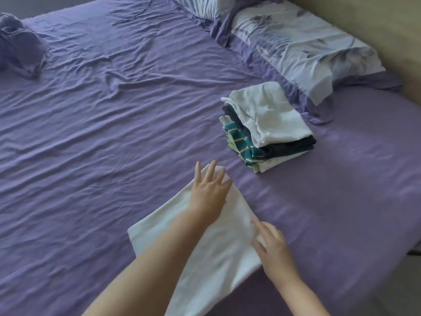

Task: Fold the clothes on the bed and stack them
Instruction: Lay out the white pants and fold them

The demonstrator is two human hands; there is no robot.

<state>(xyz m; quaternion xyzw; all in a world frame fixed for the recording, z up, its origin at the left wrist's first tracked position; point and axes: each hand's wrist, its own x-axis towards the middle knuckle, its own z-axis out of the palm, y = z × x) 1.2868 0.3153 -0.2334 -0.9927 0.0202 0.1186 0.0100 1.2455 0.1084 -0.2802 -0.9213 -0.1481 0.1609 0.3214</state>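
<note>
A white garment (pixel 159 226) lies folded into a long strip on the purple bed sheet (pixel 114 133), near the bed's front edge. My left hand (pixel 208 190) rests flat on its far end, fingers spread. At the strip's right edge my right hand (pixel 273 249) touches the cloth with its fingers apart. To the right stands a stack of folded clothes (pixel 266 126): a white piece on top, dark ones under it, a teal striped one and a pale one at the bottom.
Two flower-patterned pillows (pixel 296 42) lie along the headboard side at the upper right. A crumpled purple cloth (pixel 18 44) sits at the far left. The bed's edge and the floor (pixel 387 293) show at the lower right.
</note>
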